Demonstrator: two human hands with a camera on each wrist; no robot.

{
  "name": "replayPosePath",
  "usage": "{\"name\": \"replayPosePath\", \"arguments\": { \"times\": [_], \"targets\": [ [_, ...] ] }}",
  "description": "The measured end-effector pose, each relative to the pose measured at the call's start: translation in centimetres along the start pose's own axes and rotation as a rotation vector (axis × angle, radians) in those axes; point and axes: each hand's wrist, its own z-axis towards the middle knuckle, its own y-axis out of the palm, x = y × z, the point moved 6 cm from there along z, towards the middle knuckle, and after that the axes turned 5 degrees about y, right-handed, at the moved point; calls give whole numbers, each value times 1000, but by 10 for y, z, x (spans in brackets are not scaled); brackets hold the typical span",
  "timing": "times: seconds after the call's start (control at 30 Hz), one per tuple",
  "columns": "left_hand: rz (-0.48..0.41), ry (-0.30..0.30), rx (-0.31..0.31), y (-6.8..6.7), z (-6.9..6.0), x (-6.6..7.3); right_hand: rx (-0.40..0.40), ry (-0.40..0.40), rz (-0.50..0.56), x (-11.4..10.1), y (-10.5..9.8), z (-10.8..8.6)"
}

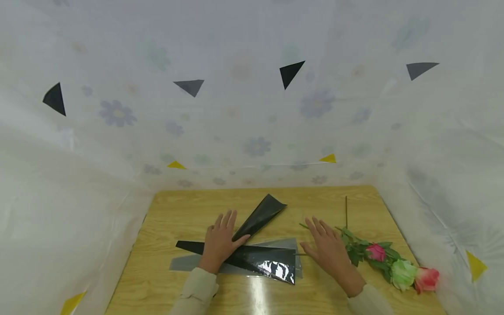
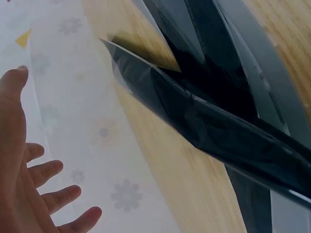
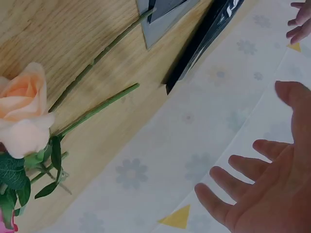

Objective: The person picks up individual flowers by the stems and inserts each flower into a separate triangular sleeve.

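Note:
My left hand [image 1: 220, 243], fingers straight, is over the black plastic flower sleeves near the middle of the table. One black sleeve [image 1: 263, 213] points away from me, its wide mouth partly open in the left wrist view. Another black sleeve [image 1: 260, 258], shiny, lies flat across grey translucent sleeves [image 1: 183, 263]. My right hand [image 1: 330, 251] is spread beside the artificial flowers, nothing in its grasp. Near it are a dark pink rose [image 1: 375, 252], a pale green rose [image 1: 403, 274] and a coral rose [image 1: 427, 280]. A peach rose [image 3: 24, 111] shows in the right wrist view, hidden by my hand from above.
Flower stems [image 3: 92, 63] reach toward the sleeves, one ending at their wide edge. The wooden table [image 1: 165, 218] is enclosed by pale flower-printed sheeting [image 1: 236, 127] at the back and sides. Black, grey and yellow triangles [image 1: 327, 158] are on the sheeting.

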Motion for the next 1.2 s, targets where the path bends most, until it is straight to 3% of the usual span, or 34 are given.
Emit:
{"name": "replayPosePath", "arguments": {
  "times": [0.13, 0.27, 0.47, 0.6, 0.7, 0.97, 1.2],
  "targets": [
    [37, 39, 36, 8, 3, 1, -24, -6, 61, -6, 5, 4],
    [50, 62, 20, 21, 7, 2, -42, -7, 86, -14, 13, 6],
    [-8, 15, -108, 53, 5, 4, -34, -24, 124, -24, 26, -2],
    [-55, -25, -195, 64, 1, 1, 4, -64, 138, -30, 29, -5],
    [-63, -43, -237, 70, -1, -2, -16, -66, 129, -32, 32, -5],
    [20, -21, -175, 77, -9, -5, -62, -56, 109, -32, 38, -4],
    [13, -51, -214, 89, -15, -7, -75, -54, 142, -32, 38, -8]
  ]
}}
